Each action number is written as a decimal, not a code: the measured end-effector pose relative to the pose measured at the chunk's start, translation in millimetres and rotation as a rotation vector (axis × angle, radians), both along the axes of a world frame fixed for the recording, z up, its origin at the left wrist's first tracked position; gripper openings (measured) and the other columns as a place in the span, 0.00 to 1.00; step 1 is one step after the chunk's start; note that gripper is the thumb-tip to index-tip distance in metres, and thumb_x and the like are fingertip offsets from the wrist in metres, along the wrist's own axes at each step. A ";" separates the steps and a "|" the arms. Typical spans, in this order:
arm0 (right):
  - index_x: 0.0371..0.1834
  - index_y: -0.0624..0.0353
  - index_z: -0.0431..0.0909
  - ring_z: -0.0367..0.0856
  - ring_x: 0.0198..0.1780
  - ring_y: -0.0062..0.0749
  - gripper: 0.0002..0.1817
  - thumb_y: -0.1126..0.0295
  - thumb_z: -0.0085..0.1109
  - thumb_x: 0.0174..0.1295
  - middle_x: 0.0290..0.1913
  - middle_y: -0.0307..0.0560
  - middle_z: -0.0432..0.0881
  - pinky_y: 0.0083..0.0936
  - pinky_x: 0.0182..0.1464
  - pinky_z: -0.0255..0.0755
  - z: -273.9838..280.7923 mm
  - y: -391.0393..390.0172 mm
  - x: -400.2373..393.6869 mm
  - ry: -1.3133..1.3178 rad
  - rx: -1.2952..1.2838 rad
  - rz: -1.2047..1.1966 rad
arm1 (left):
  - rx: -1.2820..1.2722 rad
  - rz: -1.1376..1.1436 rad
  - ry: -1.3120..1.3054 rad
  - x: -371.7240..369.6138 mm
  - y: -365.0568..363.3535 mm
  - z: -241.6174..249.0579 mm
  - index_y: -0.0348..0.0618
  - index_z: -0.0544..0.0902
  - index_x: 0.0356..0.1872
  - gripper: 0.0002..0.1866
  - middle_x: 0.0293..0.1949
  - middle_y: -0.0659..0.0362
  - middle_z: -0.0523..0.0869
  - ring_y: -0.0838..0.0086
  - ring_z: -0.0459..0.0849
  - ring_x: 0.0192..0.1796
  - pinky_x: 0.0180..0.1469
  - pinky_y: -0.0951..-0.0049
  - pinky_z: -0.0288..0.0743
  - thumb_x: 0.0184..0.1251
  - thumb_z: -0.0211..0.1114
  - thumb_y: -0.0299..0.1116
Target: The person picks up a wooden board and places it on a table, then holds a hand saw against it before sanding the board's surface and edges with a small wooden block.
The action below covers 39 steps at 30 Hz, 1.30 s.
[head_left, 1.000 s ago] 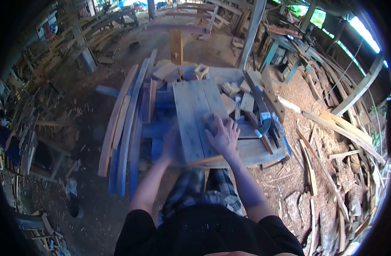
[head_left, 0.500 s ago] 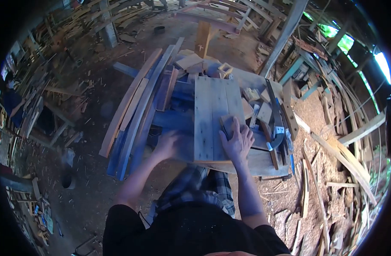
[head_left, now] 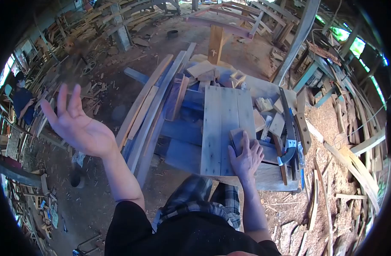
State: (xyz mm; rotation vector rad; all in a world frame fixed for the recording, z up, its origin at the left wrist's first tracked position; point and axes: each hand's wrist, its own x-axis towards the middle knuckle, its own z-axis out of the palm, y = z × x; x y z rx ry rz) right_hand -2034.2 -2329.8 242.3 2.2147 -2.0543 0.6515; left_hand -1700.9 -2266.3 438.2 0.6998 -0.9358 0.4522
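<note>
My left hand (head_left: 81, 129) is raised palm up in the air at the left, fingers spread, holding nothing. My right hand (head_left: 248, 158) grips a small wooden block (head_left: 236, 135) that rests on the right part of a panel of joined boards (head_left: 213, 128). The block's underside is hidden. This panel lies flat on the workbench (head_left: 268, 184). To the right of my right hand are a handsaw (head_left: 290, 151) with a curved grip and several wood offcuts (head_left: 278, 123).
Long planks (head_left: 150, 98) lie along the bench's left side. A wooden post (head_left: 215, 45) stands behind it. Sawdust and scrap wood (head_left: 332, 175) cover the ground at right. A person (head_left: 22, 100) sits at the far left. A slanted beam (head_left: 298, 45) rises behind the bench.
My left hand has swung up and outward to the left, away from the panel's left edge, and its fingers are spread. My right hand stays on the block. The view has shifted slightly.
</note>
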 end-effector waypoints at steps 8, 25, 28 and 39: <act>0.76 0.41 0.64 0.69 0.58 0.57 0.44 0.43 0.67 0.57 0.60 0.64 0.70 0.48 0.59 0.62 -0.9 1.6 0.0 0.014 -0.033 0.006 | 0.138 -0.279 0.520 22.0 4.3 -22.2 0.38 0.54 0.78 0.37 0.68 0.44 0.70 0.56 0.78 0.65 0.62 0.62 0.70 0.80 0.51 0.51; 0.76 0.41 0.64 0.69 0.58 0.57 0.44 0.44 0.67 0.56 0.62 0.65 0.69 0.47 0.58 0.62 -0.9 3.1 -0.5 0.012 -0.030 0.004 | 0.077 -0.224 0.467 44.9 -18.5 -48.9 0.44 0.82 0.51 0.11 0.32 0.66 0.82 0.83 0.78 0.31 0.37 0.80 0.73 0.75 0.66 0.37; 0.76 0.41 0.64 0.69 0.58 0.56 0.44 0.44 0.67 0.56 0.62 0.64 0.69 0.47 0.59 0.62 1.9 1.5 -1.0 -0.011 0.003 0.007 | 0.097 -0.299 0.647 51.1 -38.7 -44.2 0.47 0.78 0.61 0.18 0.35 0.64 0.82 0.82 0.78 0.35 0.39 0.78 0.74 0.74 0.66 0.36; 0.76 0.42 0.65 0.68 0.59 0.57 0.43 0.45 0.68 0.56 0.62 0.64 0.69 0.48 0.59 0.62 -2.4 3.0 -2.7 -0.041 -0.039 0.021 | 0.383 -0.681 -0.176 -88.1 -90.3 40.4 0.43 0.58 0.78 0.34 0.39 0.56 0.87 0.79 0.82 0.31 0.36 0.79 0.79 0.79 0.58 0.43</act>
